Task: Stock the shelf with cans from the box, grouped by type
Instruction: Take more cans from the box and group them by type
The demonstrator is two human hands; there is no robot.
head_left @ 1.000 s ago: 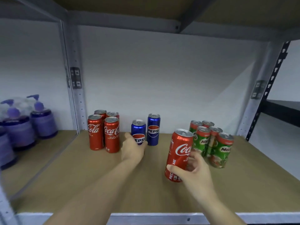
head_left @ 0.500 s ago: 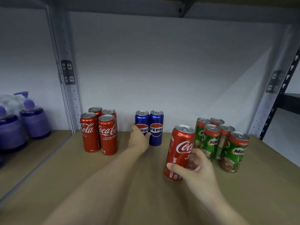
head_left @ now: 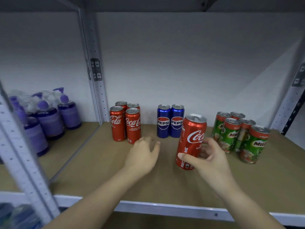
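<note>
My right hand (head_left: 209, 156) grips a red Coca-Cola can (head_left: 192, 139) just above the brown shelf board (head_left: 165, 179), in front of the Pepsi pair. My left hand (head_left: 142, 154) hovers with fingers loosely spread and holds nothing, between the Coca-Cola group (head_left: 125, 121) of several red cans at the back left and the two blue Pepsi cans (head_left: 170, 121) standing side by side at the back middle. Several green Milo cans (head_left: 239, 134) stand in a cluster at the right.
Purple pump bottles (head_left: 49, 114) fill the neighbouring bay on the left, beyond a grey perforated upright (head_left: 95, 80). Another upright (head_left: 21, 156) crosses the near left. The shelf's grey front rail (head_left: 165, 209) runs below my arms. A white wall backs the shelf.
My left hand has let go of the Pepsi can after pushing it back beside the other one, and has drawn back toward me. My right hand keeps holding the Coca-Cola can.
</note>
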